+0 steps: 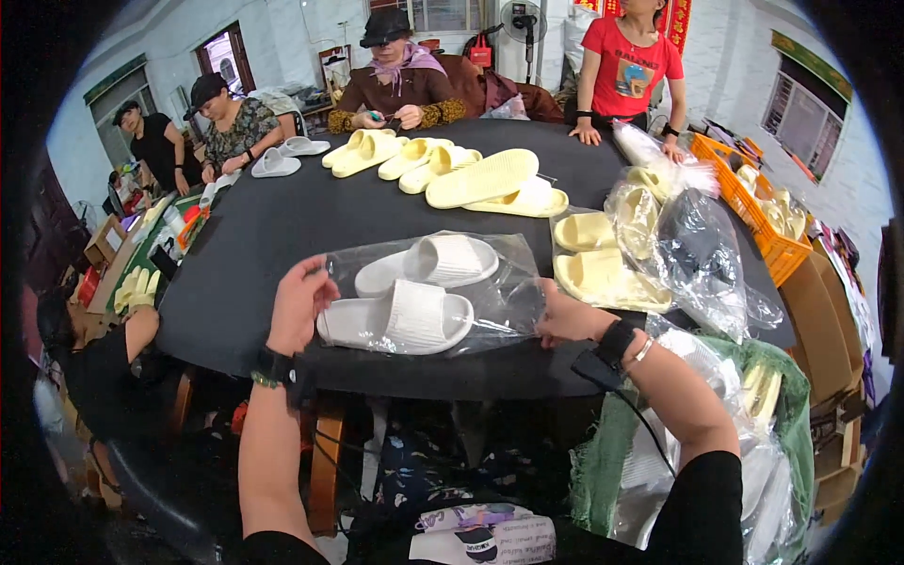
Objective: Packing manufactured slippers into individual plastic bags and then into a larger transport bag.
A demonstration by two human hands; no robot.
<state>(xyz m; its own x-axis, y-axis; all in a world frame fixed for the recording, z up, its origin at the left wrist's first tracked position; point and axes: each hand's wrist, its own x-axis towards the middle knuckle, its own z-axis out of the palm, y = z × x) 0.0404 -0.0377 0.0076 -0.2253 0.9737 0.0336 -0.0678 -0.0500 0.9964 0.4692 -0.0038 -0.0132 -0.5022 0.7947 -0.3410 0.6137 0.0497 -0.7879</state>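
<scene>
A pair of white slide slippers lies on a clear plastic bag near the front edge of the black table. My left hand rests at the bag's left end, fingers curled by the plastic next to the nearer slipper's heel. My right hand grips the bag's right edge. Both wrists wear black bands.
Several pale yellow slippers lie across the table's far side, some bagged at the right. Loose clear bags pile up right of them. An orange crate stands at the right. Several people sit or stand around the far rim.
</scene>
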